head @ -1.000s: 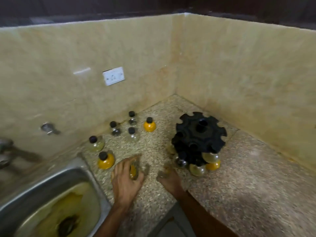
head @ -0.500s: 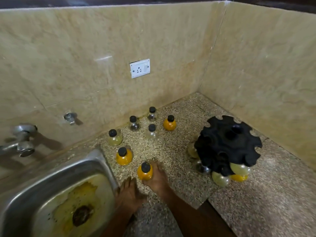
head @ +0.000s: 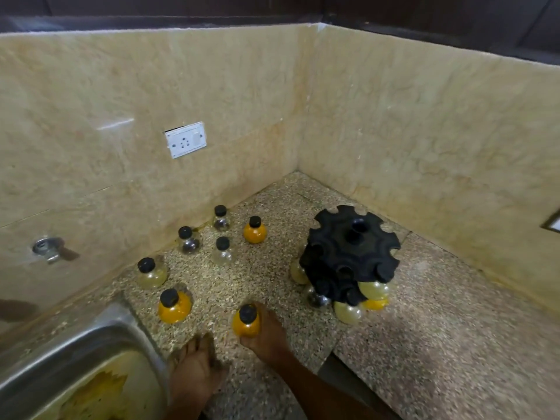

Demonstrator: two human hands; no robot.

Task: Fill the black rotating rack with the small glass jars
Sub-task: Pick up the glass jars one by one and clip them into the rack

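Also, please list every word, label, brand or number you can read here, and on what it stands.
None can be read.
Small glass jars: no labels visible.
Black rack: no markings visible.
Wall socket: only holes and a switch, no text.

**Kitchen corner — stone counter, tiled walls**

Speckled granite countertop runs into a corner where two beige marble-look walls meet. White socket plate on the left wall, slightly tilted. Metal tap fitting lower on the same wall. Stainless steel sink at bottom left — yellowish-brown stain inside its basin. Dark band above the wall tiles. Seam in the counter slab near bottom centre. Light is dim and warm, soft shadows.
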